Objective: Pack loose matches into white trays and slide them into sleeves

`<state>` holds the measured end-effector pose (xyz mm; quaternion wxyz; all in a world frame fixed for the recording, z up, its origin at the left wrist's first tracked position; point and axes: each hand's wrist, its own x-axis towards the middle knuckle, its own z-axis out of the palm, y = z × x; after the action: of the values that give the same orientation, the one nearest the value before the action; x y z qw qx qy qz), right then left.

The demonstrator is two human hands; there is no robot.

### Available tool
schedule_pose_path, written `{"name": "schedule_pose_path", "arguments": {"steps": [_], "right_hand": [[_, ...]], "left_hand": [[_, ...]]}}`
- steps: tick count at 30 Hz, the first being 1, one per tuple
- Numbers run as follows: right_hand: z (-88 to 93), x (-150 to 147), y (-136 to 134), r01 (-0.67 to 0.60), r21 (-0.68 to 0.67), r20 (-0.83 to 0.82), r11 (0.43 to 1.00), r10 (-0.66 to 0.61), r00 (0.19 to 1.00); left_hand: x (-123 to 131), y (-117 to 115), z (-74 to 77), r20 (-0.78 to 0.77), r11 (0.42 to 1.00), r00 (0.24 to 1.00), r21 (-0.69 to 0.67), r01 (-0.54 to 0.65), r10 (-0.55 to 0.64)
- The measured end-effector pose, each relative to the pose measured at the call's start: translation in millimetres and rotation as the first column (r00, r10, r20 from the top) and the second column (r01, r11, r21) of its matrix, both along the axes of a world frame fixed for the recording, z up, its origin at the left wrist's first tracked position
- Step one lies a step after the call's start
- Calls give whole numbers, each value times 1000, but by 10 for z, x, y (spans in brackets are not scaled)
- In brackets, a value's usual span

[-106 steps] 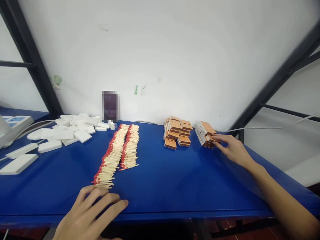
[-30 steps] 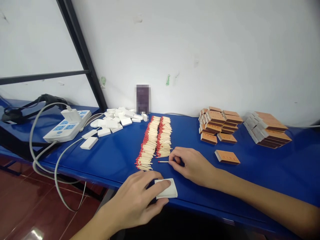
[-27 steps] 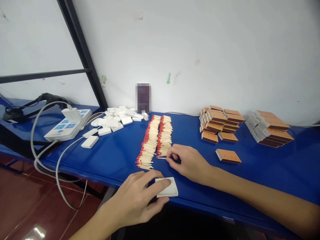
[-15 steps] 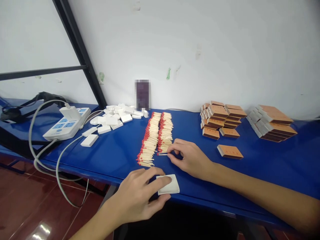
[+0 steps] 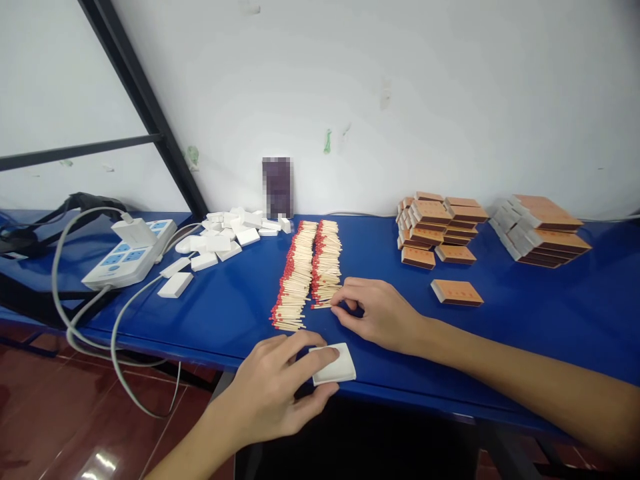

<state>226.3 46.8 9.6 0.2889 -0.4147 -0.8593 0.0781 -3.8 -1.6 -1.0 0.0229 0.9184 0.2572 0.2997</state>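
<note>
Left hand (image 5: 285,368) grasps a white tray (image 5: 344,367) | right hand (image 5: 375,311) pinches one match (image 5: 321,307), now closer to the shorter row (image 5: 327,257) | gap looks nearly closed

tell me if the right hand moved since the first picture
Yes, left: the right hand was touching the rightmost matchbox stack; now it is at the right match row.

Pale wall (image 5: 465,107) right across the far side, a few green marks (image 5: 327,141) dotted on it! Blue table (image 5: 545,313) stretching left to right below, black frame (image 5: 141,93) slanting at far left, and glare (image 5: 99,463) gleaming off the red floor (image 5: 55,400), near left!
</note>
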Motion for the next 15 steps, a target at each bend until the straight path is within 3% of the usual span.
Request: {"name": "schedule_pose_path", "arguments": {"steps": [15], "right_hand": [[39, 22, -73, 18, -123, 1, 992, -18, 1000]], "left_hand": [[-12, -2, -4, 8, 1000, 1000, -2, 4, -4]]}}
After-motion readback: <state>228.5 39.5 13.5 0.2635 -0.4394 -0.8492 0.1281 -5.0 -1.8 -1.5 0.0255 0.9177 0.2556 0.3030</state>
